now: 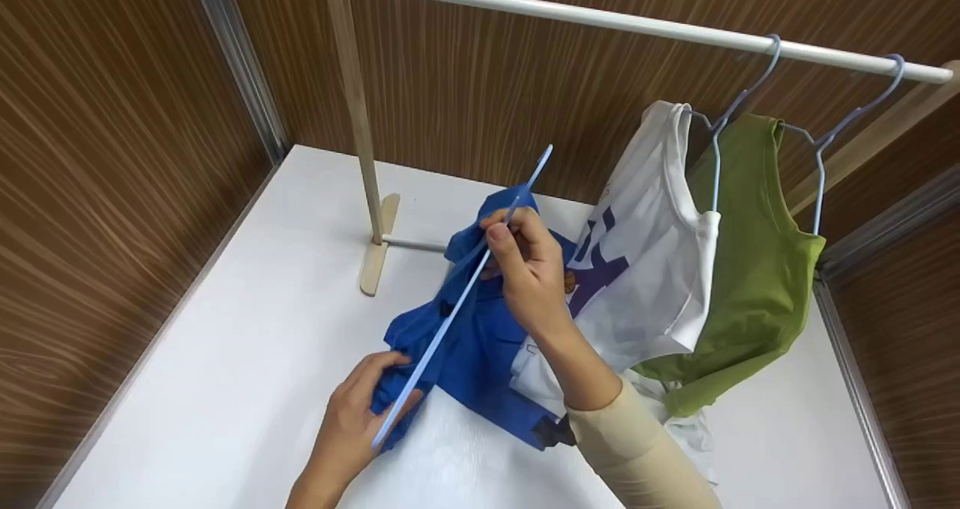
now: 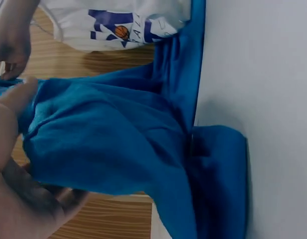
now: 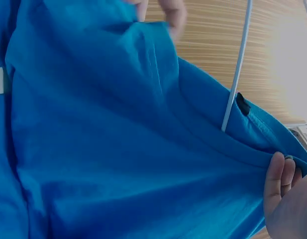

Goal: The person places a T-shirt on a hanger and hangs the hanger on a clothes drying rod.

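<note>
A blue T-shirt (image 1: 480, 329) hangs bunched between both hands, with a light-blue hanger (image 1: 442, 336) slanting across it in the head view. My right hand (image 1: 532, 269) pinches the shirt near its neckline, right beside the hanger's upper part; whether it also grips the hanger I cannot tell. In the right wrist view, those fingers (image 3: 275, 181) clasp the collar edge, and a hanger rod (image 3: 238, 69) passes into the neck opening. My left hand (image 1: 352, 411) holds the shirt at the hanger's lower end. The left wrist view shows its thumb (image 2: 19, 97) over the cloth, other fingers beneath.
A white rail (image 1: 562, 14) on wooden posts spans the back. From its right part hang a white printed shirt (image 1: 645, 247) and a green shirt (image 1: 757, 269) on hangers, close to my right forearm. Wood-grain walls (image 1: 112, 157) enclose the white tabletop (image 1: 247, 291).
</note>
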The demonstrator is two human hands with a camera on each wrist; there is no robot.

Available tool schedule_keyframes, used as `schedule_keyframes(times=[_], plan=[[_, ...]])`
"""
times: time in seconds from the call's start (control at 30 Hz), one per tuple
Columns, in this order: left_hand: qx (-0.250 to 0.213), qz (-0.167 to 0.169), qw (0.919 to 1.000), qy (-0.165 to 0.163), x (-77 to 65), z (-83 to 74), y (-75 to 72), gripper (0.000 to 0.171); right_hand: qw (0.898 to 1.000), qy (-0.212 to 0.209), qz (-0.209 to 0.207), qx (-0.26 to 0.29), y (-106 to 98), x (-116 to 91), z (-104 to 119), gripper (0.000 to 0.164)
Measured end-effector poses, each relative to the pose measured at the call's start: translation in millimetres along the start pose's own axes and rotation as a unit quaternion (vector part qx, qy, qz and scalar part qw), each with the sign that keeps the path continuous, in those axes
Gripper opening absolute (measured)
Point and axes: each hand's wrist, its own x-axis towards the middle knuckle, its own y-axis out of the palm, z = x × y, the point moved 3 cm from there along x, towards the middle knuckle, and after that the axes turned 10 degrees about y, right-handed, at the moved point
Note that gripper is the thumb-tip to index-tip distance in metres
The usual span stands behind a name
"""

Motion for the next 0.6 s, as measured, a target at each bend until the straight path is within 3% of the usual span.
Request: schedule_keyframes(times=[0.1,0.23,0.4,0.6], plan=[[-0.011,-0.029,0.9995,0.011,1.9,-1.4,-6.7,0.028,1.0,0.0,-0.009,-0.004,-3.5,0.5,-0.4,0.033],[-0.035,-0.063,0.997,0.028,4.5,-8.0,-21.6,0.025,0.999,-0.014,-0.026,-0.021,-8.4,1.8,-1.1,0.033],[-0.032,-0.082,0.9938,0.068,5.6,-19.2,-38.3,0.026,0.995,-0.068,-0.056,-0.054,-11.7,5.2,1.2,0.031],[-0.019,-0.12,0.9867,0.108,5.2,-33.6,-50.4,0.03,0.981,-0.126,-0.09,-0.12,-14.2,8.5,3.8,0.023]])
